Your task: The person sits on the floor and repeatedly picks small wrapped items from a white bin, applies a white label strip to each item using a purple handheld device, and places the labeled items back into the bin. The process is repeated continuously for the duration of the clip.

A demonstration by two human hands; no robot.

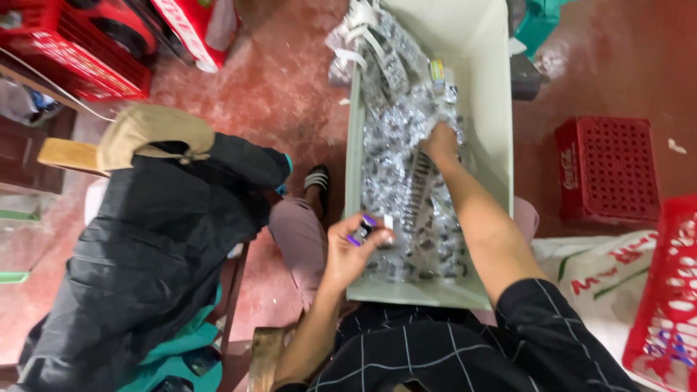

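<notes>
A long pale green tray (488,109) lies across my lap, filled with a heap of small shiny silver foil packets (406,181). My left hand (348,250) holds a small item with purple ends (363,231) at the tray's near left edge. My right hand (441,141) reaches further in, fingers buried in the foil packets at the middle of the tray. Clear plastic strips with white bands (370,40) spill over the tray's far left rim.
A black bag (160,247) with a tan cloth on top sits on a chair to my left. Red plastic crates stand at the right (606,170), near right (671,290) and far left (72,47). A white printed sack (595,272) lies by my right side. The floor is red.
</notes>
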